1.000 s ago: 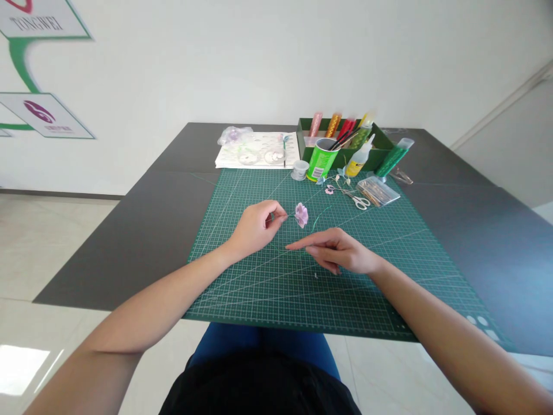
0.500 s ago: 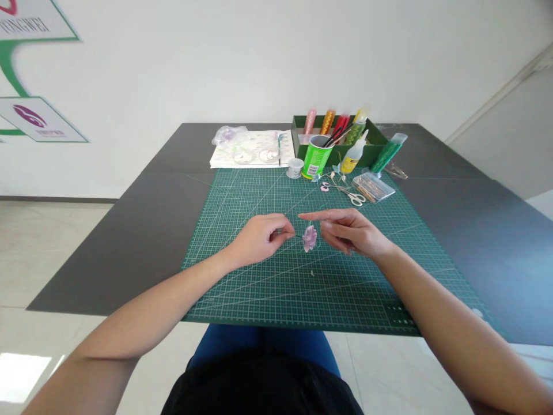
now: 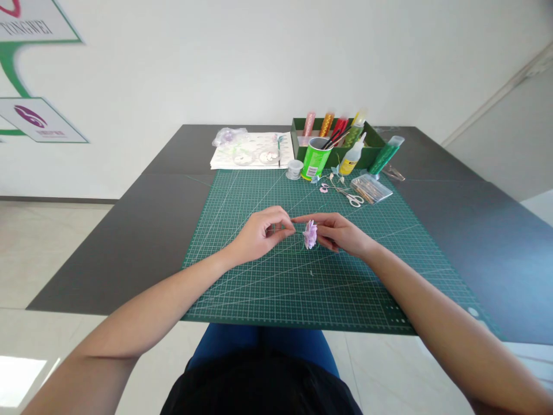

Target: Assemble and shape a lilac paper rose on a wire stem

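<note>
The thin green stem of a pale purple artificial flower [image 3: 310,235] is pinched between thumb and fingertips of my left hand [image 3: 264,233]. The bloom points right, held above the green cutting mat [image 3: 259,294]. Just behind and right of the petals is my right hand [image 3: 343,233]. Its index finger stretches left past the flower to my left fingertips, while the other fingers bend loosely beside the bloom. No object shows in the right hand; the flower partly covers its fingers. A tiny pale scrap [image 3: 311,273] lies on the mat below the flower.
White-handled scissors [image 3: 355,200], a clear case [image 3: 371,188], wire stems with small blossoms [image 3: 324,188], a glue bottle [image 3: 352,158], a green can [image 3: 315,160] with brushes, and a small round tub [image 3: 294,169] stand beyond. Behind are a dark green box [image 3: 371,155] and paper sheets [image 3: 259,141].
My right hand has moved left, bringing its index finger to my left fingertips and its other fingers close behind the flower. The flower has turned slightly; my left hand keeps its pinch.
</note>
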Available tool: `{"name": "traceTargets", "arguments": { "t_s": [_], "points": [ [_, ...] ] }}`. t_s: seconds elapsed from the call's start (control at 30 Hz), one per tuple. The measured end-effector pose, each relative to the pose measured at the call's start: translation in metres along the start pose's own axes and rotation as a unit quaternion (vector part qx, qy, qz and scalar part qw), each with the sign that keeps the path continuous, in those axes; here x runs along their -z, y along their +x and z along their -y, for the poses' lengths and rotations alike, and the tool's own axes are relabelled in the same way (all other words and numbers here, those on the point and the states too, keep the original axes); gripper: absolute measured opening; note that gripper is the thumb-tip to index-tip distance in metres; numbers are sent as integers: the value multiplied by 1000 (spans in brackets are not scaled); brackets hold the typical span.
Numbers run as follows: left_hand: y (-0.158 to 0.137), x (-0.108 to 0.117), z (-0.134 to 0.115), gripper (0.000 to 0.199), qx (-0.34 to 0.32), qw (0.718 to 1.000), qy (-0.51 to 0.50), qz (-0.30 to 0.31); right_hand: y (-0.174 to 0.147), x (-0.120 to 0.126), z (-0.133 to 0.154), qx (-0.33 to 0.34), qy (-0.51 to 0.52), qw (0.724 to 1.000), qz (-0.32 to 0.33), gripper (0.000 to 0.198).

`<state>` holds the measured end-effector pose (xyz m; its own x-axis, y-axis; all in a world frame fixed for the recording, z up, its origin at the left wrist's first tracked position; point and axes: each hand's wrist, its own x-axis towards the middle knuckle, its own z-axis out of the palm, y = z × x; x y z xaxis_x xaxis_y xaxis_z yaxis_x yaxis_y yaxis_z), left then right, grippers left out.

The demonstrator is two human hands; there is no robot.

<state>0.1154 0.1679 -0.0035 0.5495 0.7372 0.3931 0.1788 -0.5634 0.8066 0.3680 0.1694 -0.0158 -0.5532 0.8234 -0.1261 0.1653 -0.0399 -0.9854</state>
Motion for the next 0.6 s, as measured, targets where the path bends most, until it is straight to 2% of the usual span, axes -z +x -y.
{"name": "traceTargets", "arguments": {
  "t_s": [0.13,0.3,0.47,0.6],
  "points": [
    [1,-1,5,16,52,992,-109,-34,2,-7,-3,-3,12,999,32,49],
    [3,-4,16,23,137,939,-309,-58,1,-12,-4,-7,68,997,38,50],
    [4,0,21,25,191,889,-410,-72,1,-14,1,1,200,980,-11,38],
    [5,2,20,23,204,868,-447,-72,3,-9,6,15,237,969,-73,29]
  ]
}}
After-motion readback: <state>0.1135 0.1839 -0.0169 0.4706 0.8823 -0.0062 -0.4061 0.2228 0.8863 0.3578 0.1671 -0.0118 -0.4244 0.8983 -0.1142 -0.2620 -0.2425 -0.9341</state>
